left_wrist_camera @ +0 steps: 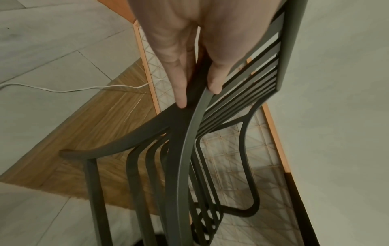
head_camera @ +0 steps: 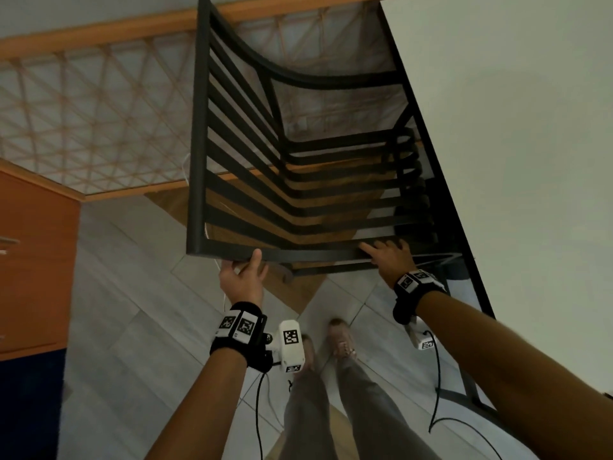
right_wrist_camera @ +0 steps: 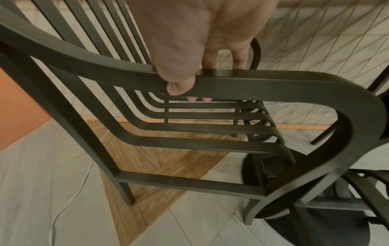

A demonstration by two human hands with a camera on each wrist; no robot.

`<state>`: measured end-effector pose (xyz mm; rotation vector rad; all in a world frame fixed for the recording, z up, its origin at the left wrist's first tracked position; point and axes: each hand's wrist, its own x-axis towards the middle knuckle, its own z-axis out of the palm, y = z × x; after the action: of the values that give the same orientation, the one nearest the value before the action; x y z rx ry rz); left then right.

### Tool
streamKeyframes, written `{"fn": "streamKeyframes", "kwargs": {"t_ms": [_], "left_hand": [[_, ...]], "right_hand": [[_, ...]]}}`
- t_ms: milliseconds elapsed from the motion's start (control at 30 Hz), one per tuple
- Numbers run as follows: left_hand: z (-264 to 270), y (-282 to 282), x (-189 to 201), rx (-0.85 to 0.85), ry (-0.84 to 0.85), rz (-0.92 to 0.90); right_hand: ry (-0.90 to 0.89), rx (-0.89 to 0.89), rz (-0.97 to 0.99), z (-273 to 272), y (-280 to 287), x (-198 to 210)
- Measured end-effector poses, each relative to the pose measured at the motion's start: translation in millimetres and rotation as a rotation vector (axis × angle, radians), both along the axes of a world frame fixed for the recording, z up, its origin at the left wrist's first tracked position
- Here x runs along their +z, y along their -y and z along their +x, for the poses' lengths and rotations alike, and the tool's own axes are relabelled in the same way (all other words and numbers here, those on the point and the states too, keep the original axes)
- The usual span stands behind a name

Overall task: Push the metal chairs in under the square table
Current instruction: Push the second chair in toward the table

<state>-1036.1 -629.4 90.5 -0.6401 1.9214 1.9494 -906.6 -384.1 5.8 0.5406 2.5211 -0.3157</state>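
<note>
The top rail of a black slatted metal chair (head_camera: 298, 180) is pinched between thumb and straight fingers (left_wrist_camera: 181, 86) of the left hand (head_camera: 243, 277); its armrest is wrapped by the right hand (head_camera: 388, 257). The seat's front is judged just under the white square table (head_camera: 517, 127), with pushing left. One chair is counted clearly; a second frame (right_wrist_camera: 362, 188) beside it is partly seen.

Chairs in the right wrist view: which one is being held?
The near chair, its armrest gripped by the right hand; the other chair, lower right, is untouched.
</note>
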Motion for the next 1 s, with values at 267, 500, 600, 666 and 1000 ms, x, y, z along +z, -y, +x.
{"fn": "streamKeyframes", "kwargs": {"t_ms": [267, 500, 600, 666, 1000], "left_hand": [[32, 2, 0, 0.006, 0.019, 0.007], [39, 2, -1, 0.030, 0.023, -0.016], [44, 0, -3, 0.052, 0.032, -0.011], [47, 0, -3, 0.063, 0.027, -0.012], [62, 8, 5, -0.027, 0.023, -0.041]], "right_hand": [[-0.016, 0.024, 0.005, 24, -2, 9], [0.001, 0.027, -0.025, 27, -4, 16], [0.010, 0.032, -0.030, 31, -4, 17], [0.016, 0.039, -0.024, 32, -3, 17], [-0.033, 0.059, 0.008, 31, 17, 50]]}}
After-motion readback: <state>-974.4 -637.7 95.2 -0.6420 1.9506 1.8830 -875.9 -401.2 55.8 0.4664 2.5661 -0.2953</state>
